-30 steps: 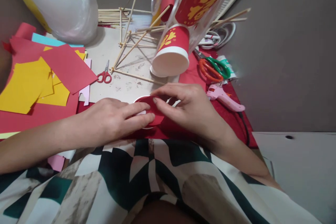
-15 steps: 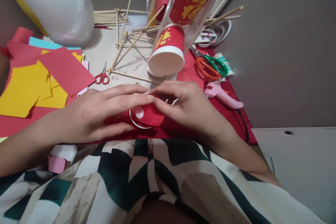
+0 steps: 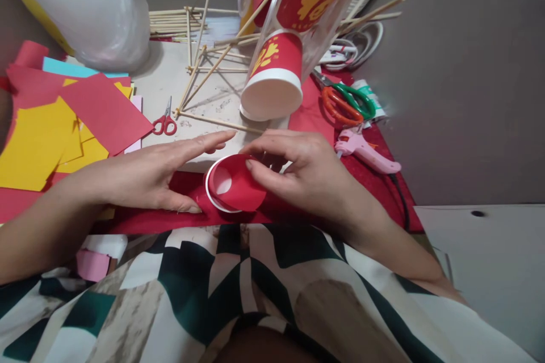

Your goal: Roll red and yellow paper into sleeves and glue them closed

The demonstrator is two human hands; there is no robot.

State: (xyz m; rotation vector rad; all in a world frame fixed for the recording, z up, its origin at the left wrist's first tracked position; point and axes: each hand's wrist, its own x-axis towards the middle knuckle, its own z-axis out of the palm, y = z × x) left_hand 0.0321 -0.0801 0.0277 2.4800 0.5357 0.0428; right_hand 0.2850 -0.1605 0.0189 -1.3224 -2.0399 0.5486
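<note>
A paper cup (image 3: 209, 188) with a white rim is at the near edge of the table, its mouth towards me. A curved piece of red paper (image 3: 244, 193) lies across its mouth, and a pale round patch shows beside the paper. My right hand (image 3: 302, 173) pinches the paper's upper right edge between thumb and fingers. To the cup's left, my left hand (image 3: 157, 173) is open, thumb and fingers spread apart around that side without gripping it. Small red-handled scissors (image 3: 165, 123) lie beyond the left hand.
A wooden stick frame (image 3: 198, 76) and bagged paper cups (image 3: 281, 57) stand ahead. Red and yellow paper sheets (image 3: 34, 142) lie left, near a white plastic bag (image 3: 106, 11). Large scissors (image 3: 344, 102) and a pink glue gun (image 3: 368, 153) are right, close to the wall.
My left hand has let go and drawn back left, its fingers spreading, so more of the cup's mouth and the red paper shows. My right hand stays almost in place.
</note>
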